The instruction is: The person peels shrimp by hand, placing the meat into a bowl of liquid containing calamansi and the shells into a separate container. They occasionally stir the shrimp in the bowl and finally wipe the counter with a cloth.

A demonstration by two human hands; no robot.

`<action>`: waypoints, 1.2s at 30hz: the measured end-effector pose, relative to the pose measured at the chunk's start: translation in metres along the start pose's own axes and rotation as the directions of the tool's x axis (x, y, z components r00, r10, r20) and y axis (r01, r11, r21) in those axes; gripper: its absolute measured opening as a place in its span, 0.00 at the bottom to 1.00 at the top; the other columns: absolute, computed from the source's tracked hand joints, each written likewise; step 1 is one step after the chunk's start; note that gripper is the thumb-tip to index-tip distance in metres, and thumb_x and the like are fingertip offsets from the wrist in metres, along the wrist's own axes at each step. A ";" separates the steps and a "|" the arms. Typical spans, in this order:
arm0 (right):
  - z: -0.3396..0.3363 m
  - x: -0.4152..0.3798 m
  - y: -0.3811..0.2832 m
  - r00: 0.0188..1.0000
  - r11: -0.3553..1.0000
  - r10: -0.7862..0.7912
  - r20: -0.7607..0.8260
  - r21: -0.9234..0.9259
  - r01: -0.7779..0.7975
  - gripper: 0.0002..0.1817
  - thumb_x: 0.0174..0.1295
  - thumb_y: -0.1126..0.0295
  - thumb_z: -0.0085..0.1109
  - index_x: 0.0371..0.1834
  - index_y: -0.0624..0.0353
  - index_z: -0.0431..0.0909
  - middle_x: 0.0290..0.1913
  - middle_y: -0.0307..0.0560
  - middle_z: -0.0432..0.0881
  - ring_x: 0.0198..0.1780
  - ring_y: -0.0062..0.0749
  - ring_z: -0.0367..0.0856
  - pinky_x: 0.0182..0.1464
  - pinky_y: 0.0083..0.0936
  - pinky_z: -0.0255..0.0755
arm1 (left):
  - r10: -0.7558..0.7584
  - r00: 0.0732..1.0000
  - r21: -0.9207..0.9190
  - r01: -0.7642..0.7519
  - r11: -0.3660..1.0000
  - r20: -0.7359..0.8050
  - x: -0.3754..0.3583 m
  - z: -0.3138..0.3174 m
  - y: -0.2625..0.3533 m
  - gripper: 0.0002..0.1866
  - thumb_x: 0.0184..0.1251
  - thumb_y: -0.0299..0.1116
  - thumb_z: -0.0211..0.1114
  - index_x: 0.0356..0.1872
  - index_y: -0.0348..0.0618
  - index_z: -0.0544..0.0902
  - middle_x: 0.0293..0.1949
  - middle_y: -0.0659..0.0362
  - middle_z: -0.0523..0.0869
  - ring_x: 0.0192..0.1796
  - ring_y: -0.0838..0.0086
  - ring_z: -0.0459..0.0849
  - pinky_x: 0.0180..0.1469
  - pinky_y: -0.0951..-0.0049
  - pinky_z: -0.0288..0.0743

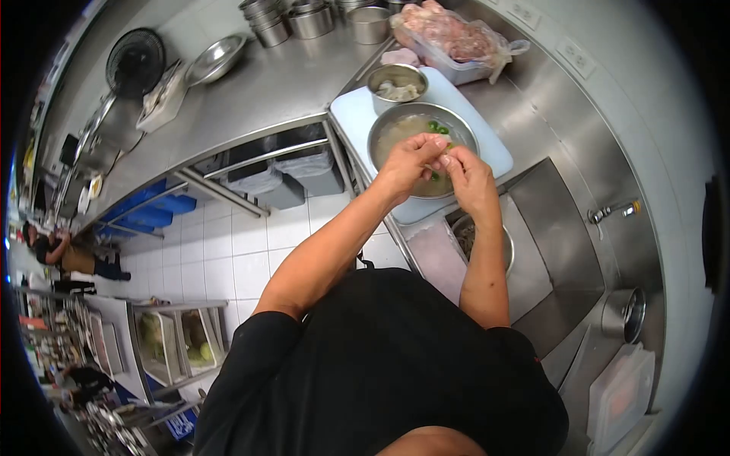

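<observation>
My left hand (pixel 411 163) and my right hand (pixel 471 180) meet over a wide metal bowl (pixel 373 142). The fingertips of both are pinched together on something small that I cannot make out; a hint of green shows beside them. Cloudy liquid fills the bowl, with green pepper pieces (pixel 437 128) floating near its far side. Just behind it stands a smaller metal bowl (pixel 397 74) holding pale, whitish pieces, perhaps peeled shrimp. Both bowls rest on a light blue cutting board (pixel 487 156).
A bag of raw meat (pixel 449 38) fills a plastic container at the back. Right of me are a sink (pixel 547 220), a tap (pixel 614 211) and a metal pot (pixel 625 314). Bins (pixel 308 171) stand under the left counter. Another person (pixel 72 254) is far left.
</observation>
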State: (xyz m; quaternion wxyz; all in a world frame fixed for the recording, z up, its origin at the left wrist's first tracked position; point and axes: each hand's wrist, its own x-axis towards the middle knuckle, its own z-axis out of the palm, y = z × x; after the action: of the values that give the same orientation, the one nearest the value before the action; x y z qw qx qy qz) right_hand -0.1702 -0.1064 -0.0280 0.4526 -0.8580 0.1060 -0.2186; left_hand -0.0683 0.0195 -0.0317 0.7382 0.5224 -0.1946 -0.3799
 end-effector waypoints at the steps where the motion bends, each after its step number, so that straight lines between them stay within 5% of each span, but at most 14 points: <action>1: -0.001 -0.001 -0.001 0.999 0.999 0.005 -0.036 -0.034 -0.006 0.10 0.68 0.65 0.56 0.41 0.61 0.80 0.33 0.55 0.81 0.33 0.43 0.81 0.40 0.35 0.73 | 0.005 1.000 -0.031 -0.005 1.000 -0.006 0.004 0.001 0.000 0.14 0.70 0.43 0.66 0.48 0.45 0.83 0.35 0.68 0.82 0.34 0.84 0.78 0.33 0.81 0.68; 3: -0.005 -0.006 -0.006 0.996 0.995 0.009 -0.093 -0.103 -0.018 0.10 0.68 0.65 0.57 0.41 0.61 0.80 0.33 0.55 0.81 0.33 0.42 0.80 0.40 0.35 0.73 | 0.015 0.999 -0.100 -0.018 0.995 -0.031 0.010 0.000 0.002 0.13 0.70 0.42 0.65 0.47 0.46 0.83 0.35 0.68 0.82 0.34 0.83 0.78 0.34 0.81 0.68; 9: -0.043 -0.049 0.006 0.961 0.997 0.052 -0.270 -0.034 -0.063 0.11 0.66 0.67 0.59 0.48 0.59 0.82 0.37 0.52 0.83 0.37 0.41 0.81 0.43 0.33 0.74 | 0.198 0.973 0.135 -0.182 0.974 -0.114 0.064 -0.041 0.052 0.12 0.70 0.36 0.64 0.51 0.44 0.81 0.38 0.67 0.85 0.35 0.82 0.81 0.34 0.81 0.70; 12: -0.063 -0.080 0.024 0.950 0.925 0.205 -0.234 -0.270 -0.266 0.14 0.66 0.67 0.60 0.52 0.58 0.83 0.41 0.51 0.84 0.40 0.39 0.82 0.45 0.30 0.74 | 0.152 0.987 0.138 -0.142 0.980 -0.060 0.065 -0.045 0.071 0.13 0.70 0.33 0.63 0.53 0.44 0.79 0.40 0.64 0.87 0.36 0.81 0.83 0.35 0.81 0.72; 15: -0.068 -0.103 0.076 0.976 0.780 -0.150 -0.158 -0.625 0.018 0.16 0.64 0.67 0.62 0.55 0.57 0.82 0.43 0.51 0.84 0.42 0.38 0.81 0.47 0.28 0.74 | 0.098 0.995 0.184 -0.097 0.978 0.006 0.054 -0.035 0.067 0.13 0.70 0.32 0.63 0.52 0.43 0.75 0.43 0.58 0.88 0.39 0.78 0.85 0.35 0.79 0.74; 18: -0.062 -0.074 0.006 0.928 0.944 0.146 -0.342 -0.233 -0.234 0.17 0.64 0.68 0.63 0.56 0.56 0.82 0.42 0.50 0.85 0.40 0.39 0.82 0.47 0.29 0.75 | 0.059 0.992 0.229 -0.083 0.970 0.111 0.047 -0.014 0.050 0.14 0.70 0.32 0.63 0.51 0.42 0.71 0.43 0.55 0.88 0.41 0.76 0.86 0.37 0.78 0.76; 20: -0.047 -0.050 0.000 0.916 0.990 0.132 -0.379 0.096 -0.103 0.17 0.64 0.67 0.63 0.56 0.57 0.81 0.38 0.49 0.85 0.38 0.40 0.83 0.46 0.30 0.76 | 0.072 0.983 0.276 -0.118 0.954 0.170 0.037 0.007 0.038 0.14 0.70 0.31 0.63 0.51 0.41 0.71 0.42 0.55 0.89 0.42 0.76 0.87 0.37 0.78 0.77; 24: -0.034 -0.012 -0.013 0.937 0.996 0.061 -0.344 0.075 -0.038 0.12 0.66 0.65 0.60 0.48 0.60 0.82 0.34 0.52 0.85 0.36 0.42 0.84 0.44 0.31 0.76 | 0.029 0.983 0.478 -0.114 0.871 0.181 0.024 0.028 0.027 0.12 0.71 0.32 0.62 0.50 0.39 0.75 0.42 0.55 0.89 0.44 0.76 0.86 0.39 0.77 0.77; 28: -0.038 -0.008 -0.011 0.971 0.996 0.041 -0.235 -0.063 -0.058 0.10 0.66 0.67 0.59 0.42 0.61 0.82 0.35 0.55 0.84 0.36 0.45 0.83 0.43 0.33 0.75 | 0.077 0.982 0.463 -0.151 0.873 0.174 0.025 0.014 0.036 0.12 0.71 0.34 0.62 0.50 0.40 0.77 0.41 0.58 0.89 0.44 0.77 0.86 0.36 0.77 0.76; 31: -0.046 -0.022 0.000 0.953 0.990 -0.001 -0.304 -0.138 -0.043 0.08 0.65 0.69 0.59 0.42 0.61 0.82 0.35 0.55 0.84 0.37 0.46 0.83 0.43 0.33 0.75 | 0.123 0.983 0.434 -0.172 0.884 0.140 0.039 -0.004 0.056 0.13 0.70 0.35 0.63 0.52 0.42 0.78 0.41 0.60 0.89 0.44 0.78 0.86 0.36 0.77 0.76; 35: -0.070 -0.055 0.032 0.928 0.979 -0.013 -0.373 -0.194 -0.064 0.09 0.65 0.71 0.59 0.45 0.61 0.84 0.40 0.54 0.86 0.39 0.41 0.84 0.46 0.33 0.76 | 0.195 0.980 0.731 -0.162 0.663 0.039 0.075 -0.042 0.094 0.23 0.70 0.36 0.64 0.63 0.45 0.74 0.44 0.60 0.89 0.45 0.77 0.86 0.40 0.77 0.77; 36: -0.077 -0.063 0.038 0.943 0.956 0.098 -0.317 -0.234 -0.178 0.12 0.65 0.74 0.59 0.50 0.55 0.86 0.44 0.52 0.87 0.45 0.39 0.84 0.53 0.32 0.76 | 0.201 0.979 0.787 -0.157 0.597 0.043 0.083 -0.053 0.104 0.28 0.69 0.36 0.64 0.69 0.45 0.71 0.45 0.59 0.89 0.46 0.77 0.86 0.43 0.77 0.78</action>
State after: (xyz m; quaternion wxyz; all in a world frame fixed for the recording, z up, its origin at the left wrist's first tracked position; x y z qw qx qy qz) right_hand -0.2612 -0.1601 -0.0385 0.3295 -0.8565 0.2617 -0.2989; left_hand 0.0583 0.0065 0.0348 0.4737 0.7798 -0.3738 -0.1670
